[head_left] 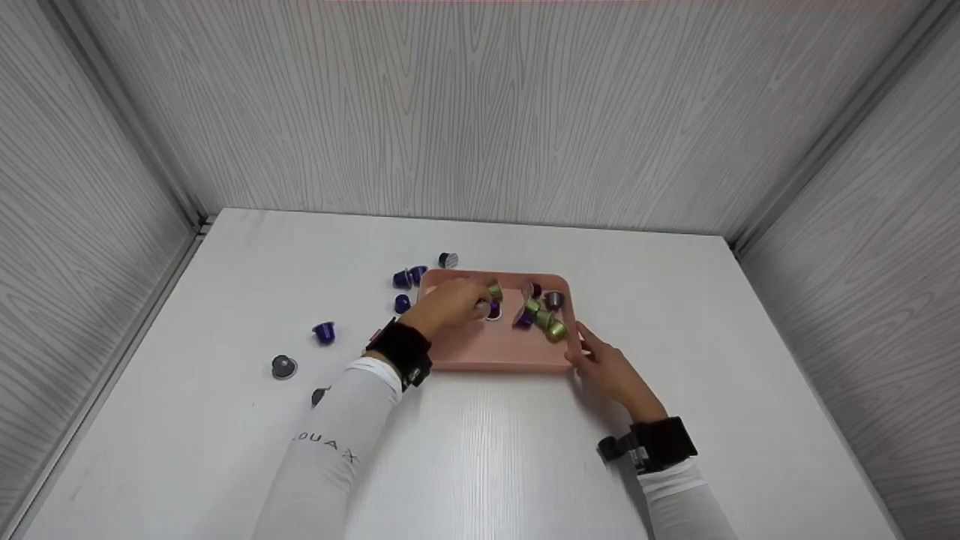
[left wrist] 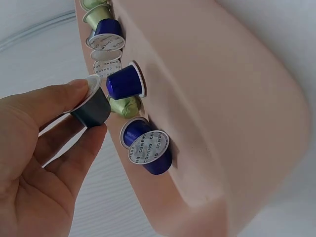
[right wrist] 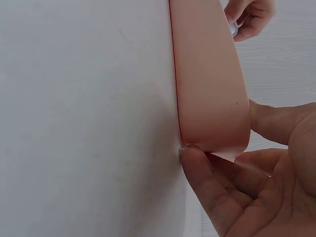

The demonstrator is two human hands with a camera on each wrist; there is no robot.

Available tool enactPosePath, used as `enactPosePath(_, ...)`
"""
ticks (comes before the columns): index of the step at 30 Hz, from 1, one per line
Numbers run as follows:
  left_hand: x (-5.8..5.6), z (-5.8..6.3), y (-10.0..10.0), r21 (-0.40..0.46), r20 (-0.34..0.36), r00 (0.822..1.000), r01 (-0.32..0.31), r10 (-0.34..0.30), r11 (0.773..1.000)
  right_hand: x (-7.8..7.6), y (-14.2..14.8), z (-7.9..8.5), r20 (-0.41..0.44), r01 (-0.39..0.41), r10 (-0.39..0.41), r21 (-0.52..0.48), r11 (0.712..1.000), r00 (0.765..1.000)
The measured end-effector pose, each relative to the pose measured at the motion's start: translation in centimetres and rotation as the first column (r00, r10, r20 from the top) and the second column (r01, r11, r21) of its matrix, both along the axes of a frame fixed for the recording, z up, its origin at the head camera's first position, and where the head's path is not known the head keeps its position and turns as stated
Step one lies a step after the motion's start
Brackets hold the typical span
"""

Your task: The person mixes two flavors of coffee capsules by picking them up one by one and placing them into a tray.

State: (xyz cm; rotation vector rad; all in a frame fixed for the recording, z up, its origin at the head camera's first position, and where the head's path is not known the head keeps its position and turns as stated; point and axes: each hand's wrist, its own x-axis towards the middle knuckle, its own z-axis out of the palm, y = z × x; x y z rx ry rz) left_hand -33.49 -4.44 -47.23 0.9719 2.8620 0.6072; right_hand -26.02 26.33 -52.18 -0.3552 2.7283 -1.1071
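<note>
Left hand (head_left: 450,304): over the left part of the tray, thumb and fingertips pinching a dark capsule (left wrist: 93,109) by its side and lid rim. Right hand (head_left: 611,375): gripping the near right corner of the pink tray (head_left: 495,367), thumb on the wall near the rim, fingers bent at the underside.

Edges and room: the tray sits on a white bench (head_left: 712,337), between the hands. Tray floor shows on the near side of the left hand. Bench surface stretches from the right hand to the right edge, well apart. Far bench edge lies beyond both hands, against a wood-grain panel (head_left: 480,112).

Inside the tray, between the hands: green capsules (head_left: 556,331), blue-purple capsules (head_left: 525,318) and a grey capsule (head_left: 554,300), grouped toward the right wall. Outside, left of the left hand: loose capsules (head_left: 325,333) on the bench, one partly hidden by the left sleeve (head_left: 337,442).

Labels: printed lids (left wrist: 149,147) by the left hand read "COMENG", repeated. Left sleeve lettering, partly legible: "OUAX".
</note>
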Motion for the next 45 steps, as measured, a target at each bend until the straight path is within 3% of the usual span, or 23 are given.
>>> enactPosePath(9,-0.6,-0.6,-0.1,-0.014,0.102,0.993,-0.053,0.055,0.998,0.0,0.0,0.1,0.011,0.007,-0.007,0.009,1.0,1.0)
enactPosePath(17,-1.0,-0.7,0.0,-0.064,0.096,0.994,-0.047,0.053,0.997,0.0,0.1,0.0,0.016,0.016,-0.016,0.017,1.0,1.0)
enactPosePath(22,-0.8,-0.9,-0.2,-0.044,0.127,0.991,-0.043,0.049,0.998,0.2,0.0,-0.1,0.023,0.012,-0.012,0.01,1.0,1.0)
enactPosePath(32,-1.5,-1.6,-0.7,-0.067,0.078,0.997,-0.001,0.006,0.998,0.1,0.1,0.1,0.007,-0.001,0.001,-0.003,1.0,1.0)
enactPosePath(38,-1.5,-1.3,-0.9,-0.07,0.056,0.998,0.009,-0.005,0.998,0.1,0.0,0.1,0.01,0.004,-0.004,-0.005,1.0,1.0)
enactPosePath(45,-0.7,-0.4,-1.8,0.056,0.039,0.999,0.011,-0.013,0.998,0.0,0.0,0.2,0.023,0.016,-0.016,0.002,1.0,1.0)
